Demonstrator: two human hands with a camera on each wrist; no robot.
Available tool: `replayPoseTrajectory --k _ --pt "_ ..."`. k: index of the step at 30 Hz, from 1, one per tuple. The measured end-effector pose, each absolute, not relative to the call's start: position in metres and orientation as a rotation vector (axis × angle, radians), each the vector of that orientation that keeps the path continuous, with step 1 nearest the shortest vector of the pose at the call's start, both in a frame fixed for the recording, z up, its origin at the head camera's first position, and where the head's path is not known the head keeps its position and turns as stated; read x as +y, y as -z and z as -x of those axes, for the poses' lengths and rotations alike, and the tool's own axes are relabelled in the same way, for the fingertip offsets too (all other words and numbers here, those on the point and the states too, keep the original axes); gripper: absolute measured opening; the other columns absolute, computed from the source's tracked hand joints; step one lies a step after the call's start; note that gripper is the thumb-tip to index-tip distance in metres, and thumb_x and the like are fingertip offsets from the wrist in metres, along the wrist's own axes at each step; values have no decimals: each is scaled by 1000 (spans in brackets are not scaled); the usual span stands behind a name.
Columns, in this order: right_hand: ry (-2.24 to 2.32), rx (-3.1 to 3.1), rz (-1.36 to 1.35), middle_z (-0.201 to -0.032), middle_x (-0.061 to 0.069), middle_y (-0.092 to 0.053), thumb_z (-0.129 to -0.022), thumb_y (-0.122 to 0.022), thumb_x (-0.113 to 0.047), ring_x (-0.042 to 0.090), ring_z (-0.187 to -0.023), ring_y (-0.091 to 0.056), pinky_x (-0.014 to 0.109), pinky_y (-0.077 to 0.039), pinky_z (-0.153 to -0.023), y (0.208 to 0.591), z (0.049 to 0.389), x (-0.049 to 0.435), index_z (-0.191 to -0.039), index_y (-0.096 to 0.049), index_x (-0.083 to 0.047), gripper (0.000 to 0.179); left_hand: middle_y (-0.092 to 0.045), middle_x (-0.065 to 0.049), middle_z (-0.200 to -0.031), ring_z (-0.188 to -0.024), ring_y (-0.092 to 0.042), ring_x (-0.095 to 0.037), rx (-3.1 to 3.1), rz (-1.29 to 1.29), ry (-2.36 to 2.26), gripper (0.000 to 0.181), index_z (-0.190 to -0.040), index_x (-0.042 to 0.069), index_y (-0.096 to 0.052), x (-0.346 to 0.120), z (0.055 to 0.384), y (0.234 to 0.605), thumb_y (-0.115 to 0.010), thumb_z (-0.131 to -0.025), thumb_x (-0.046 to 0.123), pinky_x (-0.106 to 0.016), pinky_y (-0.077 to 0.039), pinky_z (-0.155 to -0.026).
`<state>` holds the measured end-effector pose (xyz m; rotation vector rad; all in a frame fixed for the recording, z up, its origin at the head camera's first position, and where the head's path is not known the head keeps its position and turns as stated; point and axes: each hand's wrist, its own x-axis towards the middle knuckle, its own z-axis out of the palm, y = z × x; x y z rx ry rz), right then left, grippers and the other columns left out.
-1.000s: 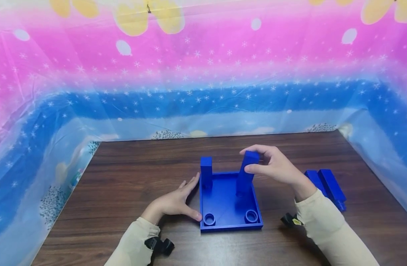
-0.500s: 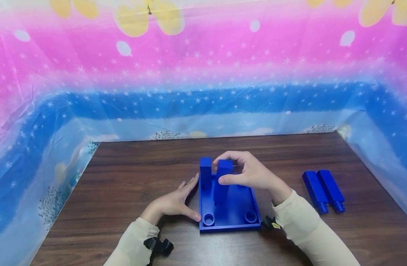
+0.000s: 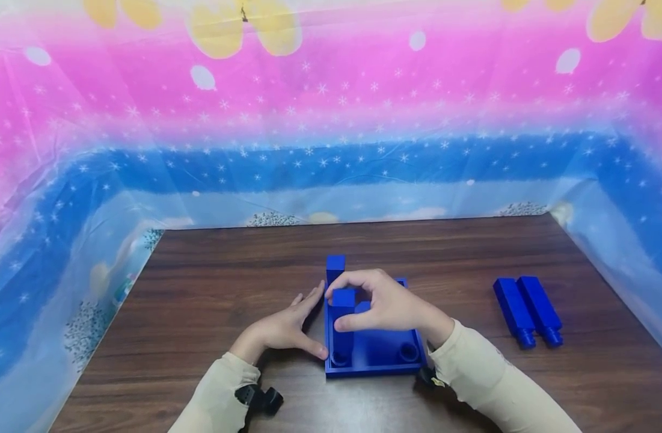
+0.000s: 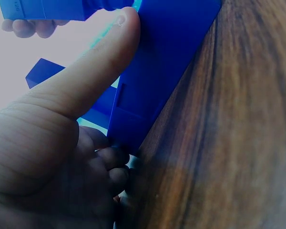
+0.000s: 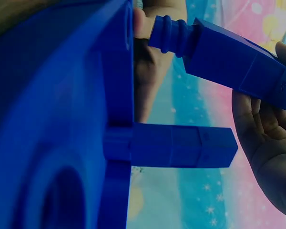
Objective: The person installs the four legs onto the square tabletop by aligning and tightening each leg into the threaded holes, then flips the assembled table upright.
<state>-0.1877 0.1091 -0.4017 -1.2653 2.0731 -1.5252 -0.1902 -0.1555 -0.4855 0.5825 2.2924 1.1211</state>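
Note:
A square blue plastic panel (image 3: 376, 371) with a raised rim lies on the table, round sockets in its corners. My left hand (image 3: 279, 331) rests against its left side, thumb (image 4: 109, 47) and fingers spread along the edge. With my right hand (image 3: 387, 300) I grip a blue square leg (image 3: 343, 300) near its top, between thumb and fingers. Its ridged screw end (image 5: 169, 36) points down over the front left socket (image 3: 338, 359), with a gap showing in the right wrist view. Another blue leg (image 5: 181, 145) stands upright in the back left corner. The front right socket (image 3: 408, 352) holds nothing.
Two more blue legs (image 3: 514, 310) lie side by side on the dark wooden table (image 3: 211, 264) to the right, screw ends toward me. A patterned pink and blue cloth (image 3: 331, 150) hangs around the back and sides.
My right hand has carried the leg from the back right corner of the panel leftward and nearer to me, over the front left socket. My left hand has stayed in place.

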Motion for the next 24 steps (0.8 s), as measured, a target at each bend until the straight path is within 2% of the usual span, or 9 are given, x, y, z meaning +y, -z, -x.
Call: replayPoseTrajectory --k 4,9,13,15,19,24 --pt "1484 2097 1249 -121 8 -71 -91 -83 -12 18 -106 -69 38 -61 -92 402 184 106 -123 -69 -5 35 0 -10 -177 -159 13 -45 2296 -564 -1097 145 -171 19 0 -154 186 476 -92 -69 65 -69 -1 -125" --pt "1403 2152 1233 -125 9 -71 -93 -83 -19 17 -111 -66 36 -59 -91 405 181 106 -124 -70 -11 35 1 -11 -177 -159 12 -46 2296 -577 -1074 142 -171 20 1 -153 189 481 -93 -73 59 -71 -3 -124" --pt "1344 2204 1248 -125 6 -71 -92 -84 -24 15 -108 -64 40 -60 -87 407 180 105 -124 -71 -15 36 0 -12 -177 -158 13 -46 2291 -586 -1095 141 -171 20 0 -153 188 481 -92 -72 61 -71 -2 -124" --pt "1329 2222 1266 -123 2 -71 -92 -85 -25 15 -105 -63 44 -60 -84 407 180 106 -123 -71 -16 35 0 -11 -177 -159 13 -45 2295 -587 -1102 144 -171 21 0 -154 187 481 -91 -70 66 -70 -1 -124" --pt "1298 2253 1302 -118 -1 -71 -91 -86 -26 13 -101 -61 48 -58 -79 407 180 105 -122 -71 -18 36 0 -14 -177 -158 13 -49 2294 -607 -1095 142 -171 19 0 -153 186 476 -91 -72 63 -70 -1 -124" --pt "1265 2276 1356 -114 -7 -70 -88 -89 -27 12 -100 -59 44 -56 -79 408 179 103 -120 -70 -18 38 1 -15 -177 -157 15 -50 2283 -642 -1115 142 -171 21 1 -158 192 487 -92 -73 62 -73 0 -122"
